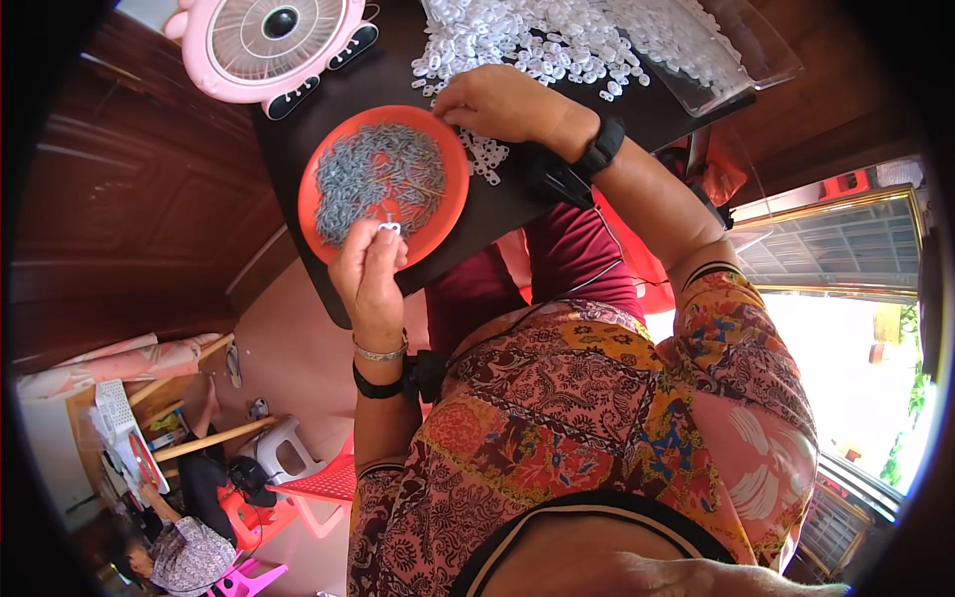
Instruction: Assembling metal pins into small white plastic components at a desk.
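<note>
My left hand point(370, 274) is closed over the near rim of an orange-red plastic bowl point(455, 204). Between its thumb and fingers is a small white plastic piece point(390, 228), with what looks like a thin screw standing in it. Grey metal screws point(368, 184) lie heaped in the bowl. My right hand point(497, 104) is at the bowl's far right rim, fingers bent and tips drawn together; whatever they hold, if anything, is too small to make out. Below that hand lies a little group of white pieces point(485, 157) on the dark table point(512, 214).
A big pile of white pieces point(542, 45) covers the table's far side, running into a clear plastic tray point(771, 65). A pink fan point(269, 45) stands at the far left. Behind on the left, a person point(194, 552) sits near a red plastic chair point(323, 483).
</note>
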Demonstrator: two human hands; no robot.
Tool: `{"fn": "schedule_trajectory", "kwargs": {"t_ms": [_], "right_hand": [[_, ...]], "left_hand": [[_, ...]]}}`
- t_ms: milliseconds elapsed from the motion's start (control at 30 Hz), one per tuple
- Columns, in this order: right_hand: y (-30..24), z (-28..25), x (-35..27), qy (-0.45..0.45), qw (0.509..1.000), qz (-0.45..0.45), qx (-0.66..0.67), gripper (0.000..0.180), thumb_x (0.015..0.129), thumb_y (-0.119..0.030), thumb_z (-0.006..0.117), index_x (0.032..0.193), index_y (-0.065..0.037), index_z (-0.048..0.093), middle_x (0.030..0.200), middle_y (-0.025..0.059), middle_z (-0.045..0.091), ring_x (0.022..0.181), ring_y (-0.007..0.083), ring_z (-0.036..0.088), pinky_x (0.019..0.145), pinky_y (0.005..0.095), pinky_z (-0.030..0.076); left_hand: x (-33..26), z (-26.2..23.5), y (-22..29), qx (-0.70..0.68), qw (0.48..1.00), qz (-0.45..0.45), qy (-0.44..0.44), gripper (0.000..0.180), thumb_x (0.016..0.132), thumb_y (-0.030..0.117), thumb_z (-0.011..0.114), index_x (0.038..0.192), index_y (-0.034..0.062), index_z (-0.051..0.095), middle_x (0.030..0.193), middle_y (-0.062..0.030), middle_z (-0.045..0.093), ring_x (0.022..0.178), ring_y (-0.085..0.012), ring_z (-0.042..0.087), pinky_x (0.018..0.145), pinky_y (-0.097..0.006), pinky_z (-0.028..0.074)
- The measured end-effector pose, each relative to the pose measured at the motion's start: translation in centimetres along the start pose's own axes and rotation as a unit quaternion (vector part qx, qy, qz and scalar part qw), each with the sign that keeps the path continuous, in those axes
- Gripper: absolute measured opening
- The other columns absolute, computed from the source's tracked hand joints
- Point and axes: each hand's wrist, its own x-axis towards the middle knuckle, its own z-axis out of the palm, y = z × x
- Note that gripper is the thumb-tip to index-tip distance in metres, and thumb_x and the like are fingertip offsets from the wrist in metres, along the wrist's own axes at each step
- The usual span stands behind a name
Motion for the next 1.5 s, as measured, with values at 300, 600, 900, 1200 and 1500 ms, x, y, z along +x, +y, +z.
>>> {"fn": "schedule_trajectory", "kwargs": {"t_ms": [300,600,900,1200,1500], "right_hand": [[3.3,-2.0,4.7,-0.04,0.996,-0.021,-0.071,0.034,0.082,-0.024,0.063,0.112,-0.008,0.062,0.104,0.0123,0.062,0.095,0.0294,0.061,0.085,0.0384,0.047],[4.5,0.1,4.9,-0.115,0.982,-0.086,-0.119,0.024,0.081,-0.02,0.063,0.1,-0.006,0.063,0.104,0.0123,0.058,0.101,0.031,0.055,0.086,0.0403,0.046],[5.8,-3.7,0.2,-0.111,0.989,-0.028,-0.097,0.017,0.076,-0.01,0.056,0.091,-0.007,0.065,0.09,0.0103,0.063,0.087,0.0305,0.061,0.076,0.0404,0.048],[3.7,-0.2,6.5,-0.074,0.992,-0.058,-0.088,0.024,0.077,-0.015,0.059,0.099,-0.009,0.066,0.093,0.0119,0.065,0.091,0.0308,0.062,0.08,0.0412,0.049],[3.4,-0.2,7.9,-0.162,0.983,-0.016,-0.081,0.02,0.074,-0.012,0.062,0.093,-0.006,0.066,0.083,0.0122,0.066,0.082,0.0321,0.063,0.073,0.0417,0.049]], "left_hand": [[-0.4,-0.4,-0.1,0.009,0.999,0.013,0.038,0.017,0.088,0.013,0.048,0.077,0.0012,0.053,0.068,-0.0038,0.056,0.061,-0.0097,0.05,0.059,-0.022,0.038],[-0.3,-0.5,-0.3,0.028,0.998,0.032,0.047,0.017,0.087,0.011,0.049,0.077,-0.001,0.053,0.07,-0.0053,0.058,0.066,-0.0104,0.052,0.063,-0.024,0.04],[0.0,-0.6,0.1,0.008,1.0,0.014,0.019,0.018,0.088,0.012,0.048,0.075,0.0,0.053,0.068,-0.0036,0.057,0.065,-0.0096,0.051,0.063,-0.024,0.04],[0.1,-0.1,0.3,0.004,0.999,0.027,0.026,0.015,0.086,0.003,0.05,0.071,-0.0004,0.047,0.064,-0.0017,0.051,0.061,-0.0067,0.045,0.057,-0.023,0.037],[0.9,0.7,-0.4,0.007,1.0,0.026,0.011,0.015,0.086,0.003,0.05,0.071,0.0002,0.047,0.063,-0.0015,0.05,0.059,-0.0064,0.043,0.055,-0.022,0.036]]}}
